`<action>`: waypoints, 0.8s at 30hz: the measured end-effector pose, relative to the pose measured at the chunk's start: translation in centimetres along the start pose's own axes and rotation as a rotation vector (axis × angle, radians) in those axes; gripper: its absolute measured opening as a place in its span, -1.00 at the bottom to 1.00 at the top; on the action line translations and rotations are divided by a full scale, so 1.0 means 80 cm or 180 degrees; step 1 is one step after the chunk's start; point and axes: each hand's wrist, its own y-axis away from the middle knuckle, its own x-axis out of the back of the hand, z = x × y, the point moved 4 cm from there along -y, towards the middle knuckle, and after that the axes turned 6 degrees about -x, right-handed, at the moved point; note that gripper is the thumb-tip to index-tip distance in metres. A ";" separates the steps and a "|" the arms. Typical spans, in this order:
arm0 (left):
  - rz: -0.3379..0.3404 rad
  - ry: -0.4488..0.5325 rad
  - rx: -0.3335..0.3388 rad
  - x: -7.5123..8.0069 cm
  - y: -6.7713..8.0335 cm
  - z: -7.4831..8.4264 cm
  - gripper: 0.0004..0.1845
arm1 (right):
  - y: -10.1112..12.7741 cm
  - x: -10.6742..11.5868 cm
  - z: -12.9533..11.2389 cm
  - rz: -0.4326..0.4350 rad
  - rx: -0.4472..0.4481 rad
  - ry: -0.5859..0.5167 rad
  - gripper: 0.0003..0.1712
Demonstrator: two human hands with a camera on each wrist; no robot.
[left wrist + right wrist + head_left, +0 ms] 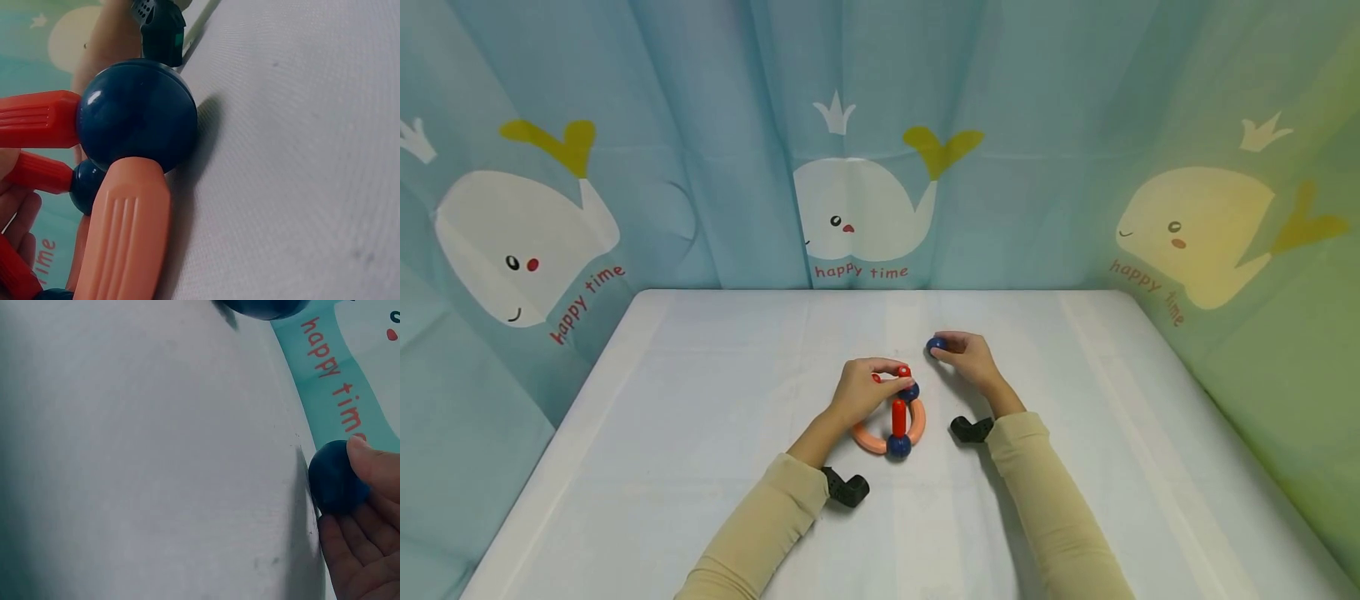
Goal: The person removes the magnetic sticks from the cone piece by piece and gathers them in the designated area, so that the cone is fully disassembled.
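Wearing long, plain beige fabric sleeves (760, 533) on both arms, ending at the wrists, cuffs fitting snug. Carrying a small black angled camera mount (847, 487) strapped under the left wrist and a matching black mount (970, 429) under the right wrist. Showing bare left hand (865, 387) and bare right hand (966, 354), no gloves, rings or watch in view. Mount body in the left wrist view looking perforated at the top, with a small green spot.
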 end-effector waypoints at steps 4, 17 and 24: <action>0.0006 -0.0012 -0.0050 -0.001 0.000 0.000 -0.72 | 0.001 0.001 0.001 0.0000 0.0007 -0.0027 -0.48; -0.0339 -0.0168 0.0132 0.001 0.003 -0.004 -0.57 | 0.053 0.006 -0.066 0.0157 0.0758 -0.0360 -0.50; -0.0280 -0.0337 0.0069 0.002 0.004 -0.007 -0.61 | 0.098 -0.018 -0.095 -0.0254 0.0973 -0.0291 -0.61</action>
